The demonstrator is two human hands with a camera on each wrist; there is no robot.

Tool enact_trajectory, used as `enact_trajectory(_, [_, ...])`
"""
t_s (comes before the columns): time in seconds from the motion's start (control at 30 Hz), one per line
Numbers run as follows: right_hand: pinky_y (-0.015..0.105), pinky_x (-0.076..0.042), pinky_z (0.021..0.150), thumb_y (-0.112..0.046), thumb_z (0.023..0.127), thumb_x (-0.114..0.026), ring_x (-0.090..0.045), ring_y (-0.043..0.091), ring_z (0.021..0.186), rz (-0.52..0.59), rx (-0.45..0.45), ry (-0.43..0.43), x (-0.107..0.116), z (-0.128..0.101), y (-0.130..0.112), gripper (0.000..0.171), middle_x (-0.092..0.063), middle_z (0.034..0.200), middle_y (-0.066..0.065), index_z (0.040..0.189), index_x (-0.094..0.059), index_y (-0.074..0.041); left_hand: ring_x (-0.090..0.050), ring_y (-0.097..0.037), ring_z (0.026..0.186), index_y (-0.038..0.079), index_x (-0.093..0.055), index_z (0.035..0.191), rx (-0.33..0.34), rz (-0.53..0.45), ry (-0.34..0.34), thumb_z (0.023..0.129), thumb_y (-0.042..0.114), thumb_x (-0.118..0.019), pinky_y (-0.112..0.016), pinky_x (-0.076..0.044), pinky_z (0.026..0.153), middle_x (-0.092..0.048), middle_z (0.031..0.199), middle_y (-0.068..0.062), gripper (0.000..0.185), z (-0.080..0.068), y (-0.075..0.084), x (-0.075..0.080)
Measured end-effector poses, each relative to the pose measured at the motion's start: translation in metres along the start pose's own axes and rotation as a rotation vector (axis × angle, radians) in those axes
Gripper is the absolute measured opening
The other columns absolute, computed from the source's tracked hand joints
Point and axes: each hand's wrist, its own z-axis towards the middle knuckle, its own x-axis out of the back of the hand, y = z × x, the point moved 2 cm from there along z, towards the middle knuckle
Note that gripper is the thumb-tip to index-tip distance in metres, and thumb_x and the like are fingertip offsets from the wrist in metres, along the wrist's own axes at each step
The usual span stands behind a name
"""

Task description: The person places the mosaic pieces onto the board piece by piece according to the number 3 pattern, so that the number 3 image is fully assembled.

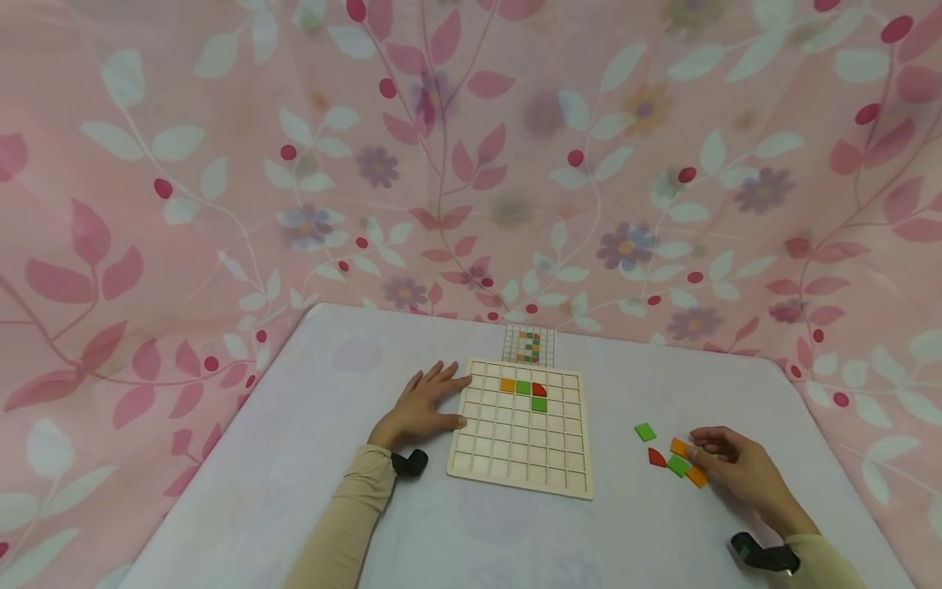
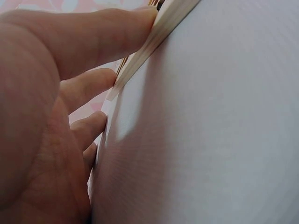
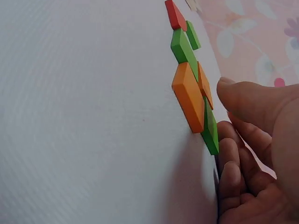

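Observation:
My left hand (image 1: 423,405) lies at the left side of a wooden grid board (image 1: 459,466), its thumb and a finger touching the edge. Set in the board's cells are an orange square (image 1: 508,385), a green square (image 1: 523,387), a red quarter-round tile (image 1: 540,389) and another green square (image 1: 540,404). At the right, my right hand (image 1: 743,466) is beside a loose cluster of tiles, its thumb apart from its loosely curled fingers. An orange tile (image 3: 188,98) shows near the thumb in the right wrist view, and a green tile (image 3: 211,128) near the fingers.
A small printed pattern card (image 1: 548,348) lies behind the board. Left of my right hand are a green tile (image 1: 645,431) and a red tile (image 1: 657,457). The white-covered table (image 1: 353,360) ends at a pink floral curtain (image 1: 478,180).

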Motion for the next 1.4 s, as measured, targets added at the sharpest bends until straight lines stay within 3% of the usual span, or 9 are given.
enact_trajectory(0.13, [0.018, -0.049, 0.071, -0.056, 0.088, -0.067, -0.059, 0.011, 0.089, -0.031, 0.0, 0.02, 0.0, 0.0, 0.001, 0.053, -0.069, 0.113, 0.009, 0.119, -0.068, -0.013, -0.006, -0.03, 0.153, 0.026, -0.037, 0.154, 0.003, 0.003, -0.004, 0.088, 0.053, -0.067, -0.058, -0.003, 0.12, -0.02, 0.165, -0.006, 0.077, 0.0, 0.0, 0.0])
enact_trajectory(0.37, [0.02, -0.048, 0.07, -0.059, 0.086, -0.068, -0.057, 0.018, 0.095, -0.074, 0.003, 0.045, -0.003, -0.002, 0.002, 0.051, -0.069, 0.117, 0.01, 0.115, -0.072, -0.018, -0.009, -0.031, 0.153, 0.025, -0.041, 0.153, 0.001, -0.005, 0.006, 0.087, 0.05, -0.068, -0.059, -0.004, 0.12, -0.022, 0.164, -0.007, 0.076, -0.001, 0.001, 0.001])
enact_trajectory(0.63, [0.017, -0.05, 0.072, -0.058, 0.085, -0.068, -0.058, 0.003, 0.092, -0.074, 0.033, 0.051, -0.004, -0.005, 0.002, 0.045, -0.067, 0.12, 0.006, 0.114, -0.074, -0.024, -0.009, -0.031, 0.153, 0.024, -0.04, 0.153, -0.006, 0.005, 0.001, 0.088, 0.049, -0.068, -0.061, -0.004, 0.119, -0.022, 0.164, -0.008, 0.075, -0.002, 0.001, 0.001])
enact_trajectory(0.87, [0.016, -0.049, 0.073, -0.061, 0.082, -0.07, -0.057, 0.015, 0.097, -0.097, 0.032, 0.048, -0.004, -0.004, 0.0, 0.05, -0.066, 0.12, 0.006, 0.116, -0.073, -0.024, -0.009, -0.031, 0.153, 0.025, -0.041, 0.153, -0.001, 0.012, 0.008, 0.087, 0.05, -0.068, -0.06, -0.004, 0.119, -0.022, 0.164, -0.007, 0.075, -0.001, 0.001, 0.0])
enact_trajectory(1.27, [0.015, -0.047, 0.07, -0.042, 0.087, -0.075, -0.059, 0.021, 0.094, -0.182, 0.156, 0.113, -0.009, -0.005, -0.008, 0.037, -0.066, 0.108, 0.008, 0.11, -0.072, -0.013, -0.009, -0.031, 0.153, 0.024, -0.04, 0.153, 0.002, -0.004, 0.012, 0.088, 0.05, -0.068, -0.06, -0.004, 0.12, -0.022, 0.164, -0.007, 0.075, -0.001, 0.002, 0.0])
enact_trajectory(1.4, [0.025, -0.052, 0.073, -0.029, 0.088, -0.076, -0.06, 0.023, 0.093, -0.217, 0.209, 0.132, -0.011, -0.004, -0.012, 0.028, -0.064, 0.103, 0.009, 0.106, -0.071, -0.008, -0.007, -0.03, 0.153, 0.024, -0.039, 0.153, 0.008, -0.001, 0.004, 0.089, 0.05, -0.067, -0.058, -0.003, 0.12, -0.021, 0.164, -0.006, 0.075, -0.001, 0.002, -0.001])
